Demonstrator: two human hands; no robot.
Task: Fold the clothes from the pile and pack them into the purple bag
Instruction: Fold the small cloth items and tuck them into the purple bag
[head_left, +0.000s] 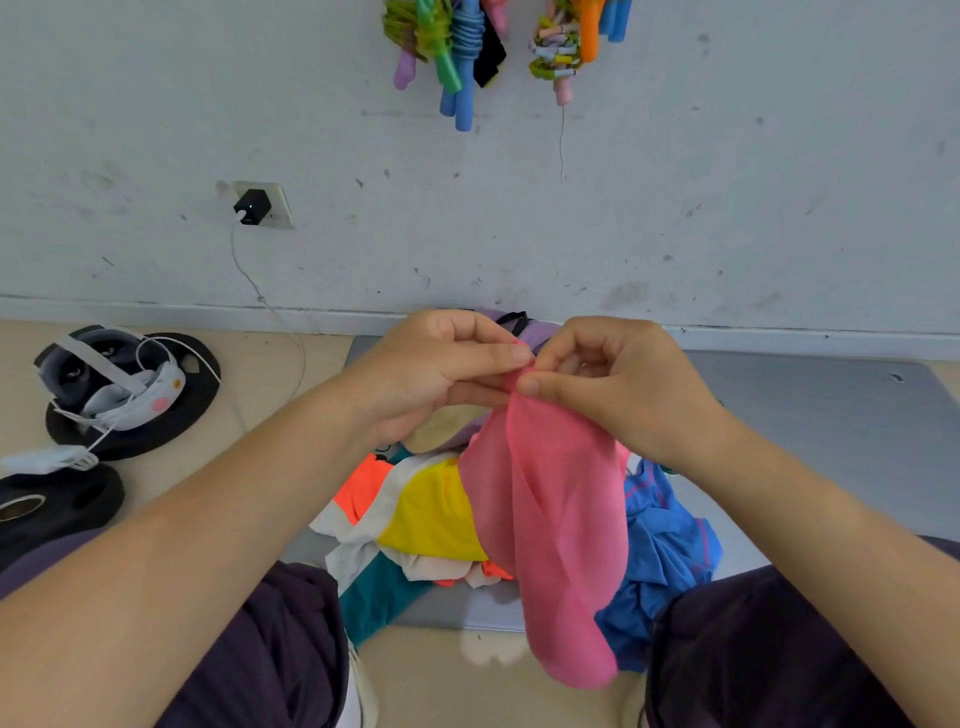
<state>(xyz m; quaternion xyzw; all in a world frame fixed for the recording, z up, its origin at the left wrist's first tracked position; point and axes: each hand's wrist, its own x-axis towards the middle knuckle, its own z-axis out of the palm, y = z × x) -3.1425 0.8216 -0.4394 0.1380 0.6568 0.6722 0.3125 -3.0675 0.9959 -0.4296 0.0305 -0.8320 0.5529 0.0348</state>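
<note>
A pink garment (556, 525) hangs in front of me, lifted above the pile. My left hand (436, 374) and my right hand (618, 384) both pinch its top edge, fingertips almost touching. Below lies the clothes pile (431, 514) with yellow, orange, white, teal and blue (665, 545) pieces on a grey mat (831, 431). Behind my hands, by the wall, a small part of the purple bag (540, 330) with a black strap shows; most of it is hidden.
Black weight plates (171, 426) lie at the left with a headset (104, 379) on one. A charger (252, 207) sits in a wall socket, its cable running to the floor. Coloured skipping ropes (457, 47) hang on the wall above. My knees frame the pile.
</note>
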